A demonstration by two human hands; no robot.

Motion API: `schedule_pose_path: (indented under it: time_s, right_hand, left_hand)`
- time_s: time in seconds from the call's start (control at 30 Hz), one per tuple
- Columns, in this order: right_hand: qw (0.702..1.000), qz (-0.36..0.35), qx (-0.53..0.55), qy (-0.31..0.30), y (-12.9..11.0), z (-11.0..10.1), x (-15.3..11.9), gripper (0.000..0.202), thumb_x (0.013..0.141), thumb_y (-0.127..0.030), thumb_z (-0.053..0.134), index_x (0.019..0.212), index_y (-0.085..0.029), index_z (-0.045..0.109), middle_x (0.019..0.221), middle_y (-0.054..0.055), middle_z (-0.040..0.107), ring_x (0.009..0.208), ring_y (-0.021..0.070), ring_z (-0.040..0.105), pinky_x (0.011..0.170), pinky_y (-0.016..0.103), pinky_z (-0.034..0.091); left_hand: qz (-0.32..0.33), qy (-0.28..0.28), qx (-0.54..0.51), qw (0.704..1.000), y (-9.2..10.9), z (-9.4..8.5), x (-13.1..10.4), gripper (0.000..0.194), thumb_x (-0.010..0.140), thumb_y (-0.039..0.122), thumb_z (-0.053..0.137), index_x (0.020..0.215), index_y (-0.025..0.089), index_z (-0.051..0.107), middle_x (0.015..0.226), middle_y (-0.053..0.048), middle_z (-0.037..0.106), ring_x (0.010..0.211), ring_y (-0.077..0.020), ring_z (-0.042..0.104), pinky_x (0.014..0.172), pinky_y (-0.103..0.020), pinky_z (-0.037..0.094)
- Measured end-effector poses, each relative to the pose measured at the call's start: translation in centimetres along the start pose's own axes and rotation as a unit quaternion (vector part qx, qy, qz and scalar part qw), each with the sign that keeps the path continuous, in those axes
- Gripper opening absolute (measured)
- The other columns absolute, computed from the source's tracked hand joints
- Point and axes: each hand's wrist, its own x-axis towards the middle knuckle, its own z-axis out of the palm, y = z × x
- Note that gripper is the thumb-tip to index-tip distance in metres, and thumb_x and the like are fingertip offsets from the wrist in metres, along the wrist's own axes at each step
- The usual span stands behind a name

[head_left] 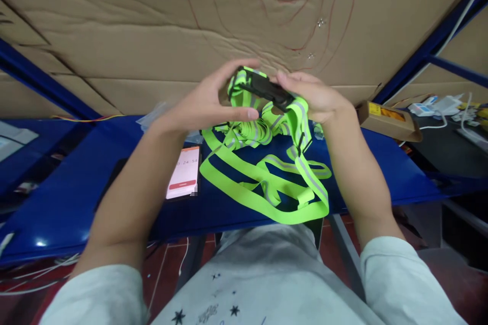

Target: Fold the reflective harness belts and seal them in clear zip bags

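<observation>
Left hand (206, 99): thumb spread from fingers
Right hand (314, 94): apparently pinching buckle (267, 89)
Strap (300, 121): below right fingers; best kept flat, untwisted

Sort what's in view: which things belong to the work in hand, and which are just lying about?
Work in hand:
- Black buckle, between left hand and right hand
- Neon strap, attached to it

Apparently just lying about:
- Phone
- Cardboard box
- Clear plastic
</observation>
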Motion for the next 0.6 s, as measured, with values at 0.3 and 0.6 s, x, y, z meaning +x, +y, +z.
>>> schedule_pose_path:
  time_s: [0.3, 0.6]
  right_hand:
    - [0.997, -0.051, -0.057, 0.024, 0.0, 0.5, 0.7, 0.059, 0.091, -0.076, 0.063, 0.115, -0.024, 0.074, 0.113, 0.004, 0.074, 0.105, 0.0195, 0.069, 0.089, 0.03, 0.06]
    - [0.988, -0.126, -0.088, -0.003, 1.6, -0.2, 1.8, 0.044, 0.075, -0.046, 0.092, 0.105, -0.021, 0.073, 0.11, 0.002, 0.074, 0.109, 0.0183, 0.067, 0.102, 0.032, 0.055]
  left_hand:
    - [-0.134, 0.058, -0.216, 0.965, -2.0, -0.2, -0.1, 0.065, 0.096, 0.068, 0.064, 0.142, 0.024, 0.051, 0.139, -0.003, 0.069, 0.121, -0.0211, 0.067, 0.097, -0.043, 0.062]
    - [-0.147, 0.031, -0.243, 0.958, -1.3, -0.4, 0.0, 0.067, 0.104, 0.073, 0.038, 0.144, 0.02, 0.049, 0.14, -0.008, 0.07, 0.127, -0.0262, 0.068, 0.095, -0.045, 0.062]
